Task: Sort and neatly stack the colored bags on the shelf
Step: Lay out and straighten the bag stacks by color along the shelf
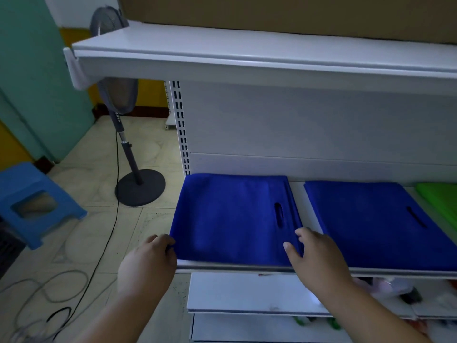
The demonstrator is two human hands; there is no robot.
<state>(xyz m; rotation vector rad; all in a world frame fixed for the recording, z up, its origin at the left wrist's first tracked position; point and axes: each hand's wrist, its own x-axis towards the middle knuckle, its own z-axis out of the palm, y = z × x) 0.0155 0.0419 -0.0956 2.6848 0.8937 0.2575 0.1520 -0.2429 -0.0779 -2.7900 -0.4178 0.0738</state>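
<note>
On the white metal shelf (247, 266), the left hand (148, 258) pinches the near left corner of the left stack of flat blue fabric bags (235, 219); the right hand (319, 256) grips its near right corner, fingers curled; a second blue stack (376, 224) lies right of it, then a green bag (442, 201)

A shop: white slotted retail shelving (181, 125) stocked with flat folded blue bags (235, 219).

Tiled floor (153, 144), fan (123, 100), blue stool (37, 201)
</note>
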